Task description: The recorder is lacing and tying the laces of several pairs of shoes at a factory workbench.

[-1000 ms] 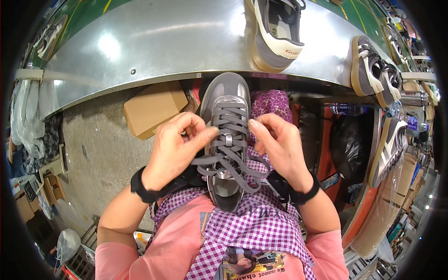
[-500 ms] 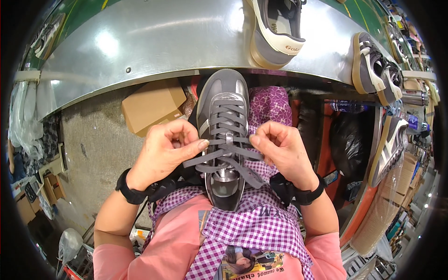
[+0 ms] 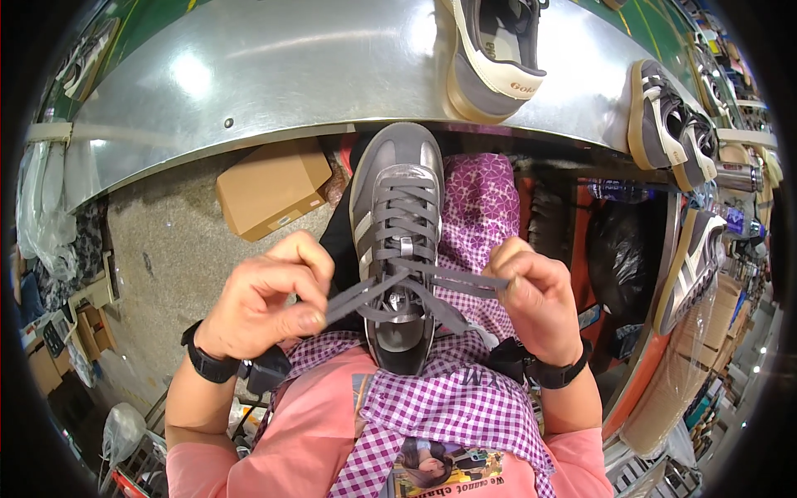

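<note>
A dark grey sneaker [image 3: 398, 149] lies on my lap, its toe pointing away from me toward the metal table. Its flat grey shoelace [image 3: 463, 278] is threaded through the eyelets up the tongue, and the loose parts cross over the upper tongue. My left hand [image 3: 270, 297] is closed in a pinch on one part of the lace, left of the shoe opening. On the other side, my right hand [image 3: 538, 295] pinches another part. Both stretches of lace run fairly straight from the crossing to my fingers. A further loose length hangs by the collar.
Beyond the shoe runs a shiny metal table edge [image 3: 274, 79]. A grey and cream sneaker [image 3: 498, 83] stands on it, with a pair of sneakers [image 3: 660, 124] further right. A cardboard box [image 3: 274, 189] sits below on the left. Black plastic [image 3: 621, 257] fills a space at right.
My hands have moved apart and slightly toward me, drawing the lace parts out to both sides. The crossing over the tongue looks tighter. The shoe has stayed in place.
</note>
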`<state>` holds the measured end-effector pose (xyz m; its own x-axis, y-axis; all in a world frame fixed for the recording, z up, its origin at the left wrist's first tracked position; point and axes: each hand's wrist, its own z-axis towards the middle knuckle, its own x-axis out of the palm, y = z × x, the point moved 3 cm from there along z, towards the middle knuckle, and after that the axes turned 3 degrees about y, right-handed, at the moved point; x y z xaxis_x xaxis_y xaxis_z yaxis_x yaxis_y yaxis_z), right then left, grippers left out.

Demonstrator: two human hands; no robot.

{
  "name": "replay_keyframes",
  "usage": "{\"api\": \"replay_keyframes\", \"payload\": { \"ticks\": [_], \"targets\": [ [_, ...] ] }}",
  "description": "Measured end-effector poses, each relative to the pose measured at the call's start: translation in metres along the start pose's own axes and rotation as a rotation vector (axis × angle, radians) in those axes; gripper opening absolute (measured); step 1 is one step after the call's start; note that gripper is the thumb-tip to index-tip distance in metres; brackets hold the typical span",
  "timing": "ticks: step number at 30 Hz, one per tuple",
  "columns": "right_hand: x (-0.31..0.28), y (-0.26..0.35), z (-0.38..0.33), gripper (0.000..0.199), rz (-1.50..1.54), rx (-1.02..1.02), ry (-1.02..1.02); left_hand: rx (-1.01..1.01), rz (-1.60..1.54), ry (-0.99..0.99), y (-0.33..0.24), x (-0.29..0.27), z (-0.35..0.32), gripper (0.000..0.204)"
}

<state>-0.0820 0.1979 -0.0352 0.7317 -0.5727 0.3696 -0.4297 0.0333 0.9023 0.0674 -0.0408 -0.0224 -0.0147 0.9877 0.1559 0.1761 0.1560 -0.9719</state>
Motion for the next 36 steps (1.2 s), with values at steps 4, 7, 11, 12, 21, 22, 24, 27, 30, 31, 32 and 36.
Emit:
{"api": "replay_keyframes", "payload": {
  "ticks": [4, 7, 11, 12, 21, 22, 24, 27, 30, 31, 32, 36],
  "targets": [
    [-0.004, 0.002, 0.004, 0.013, -0.59, 0.055, -0.235, -0.095, 0.559, -0.334, 0.003, -0.013, 0.004, 0.024],
    [0.021, 0.026, 0.007, 0.02, -1.138, -0.322, -0.223, 0.327, 0.955, -0.184, -0.026, 0.011, 0.008, 0.031],
    [0.062, 0.026, 0.007, 0.019, -1.388, -0.34, 0.096, 0.427, 1.282, 0.03, -0.02, 0.055, 0.017, 0.029],
    [0.058, 0.024, 0.007, 0.019, -1.391, -0.342, 0.093, 0.432, 1.283, 0.03, -0.021, 0.051, 0.016, 0.029],
    [0.026, 0.003, -0.012, 0.019, -0.359, 0.319, 0.201, -0.096, 0.554, 0.066, -0.006, 0.031, 0.014, 0.025],
    [0.035, 0.009, -0.004, 0.017, -0.63, 0.267, 0.222, -0.099, 0.767, 0.04, -0.008, 0.035, 0.018, 0.025],
    [0.036, 0.014, -0.001, 0.012, -0.688, 0.109, 0.155, -0.017, 0.851, 0.065, -0.014, 0.035, 0.019, 0.021],
    [0.021, 0.028, -0.011, 0.019, -0.19, -0.124, 0.37, 0.17, 0.598, 0.222, -0.013, 0.025, 0.017, 0.016],
    [0.011, 0.03, -0.019, 0.017, -0.169, -0.02, 0.325, 0.276, 0.155, 0.31, -0.013, 0.018, 0.009, 0.019],
    [0.014, 0.025, -0.016, 0.015, -0.355, 0.091, 0.35, 0.05, 0.325, 0.27, -0.011, 0.019, 0.011, 0.02],
    [0.018, 0.019, -0.014, 0.014, -0.541, 0.202, 0.373, -0.177, 0.493, 0.228, -0.01, 0.019, 0.012, 0.022],
    [0.025, 0.018, -0.015, 0.015, -0.614, 0.186, 0.115, -0.162, 0.81, 0.24, -0.008, 0.034, 0.009, 0.019]
  ]
}}
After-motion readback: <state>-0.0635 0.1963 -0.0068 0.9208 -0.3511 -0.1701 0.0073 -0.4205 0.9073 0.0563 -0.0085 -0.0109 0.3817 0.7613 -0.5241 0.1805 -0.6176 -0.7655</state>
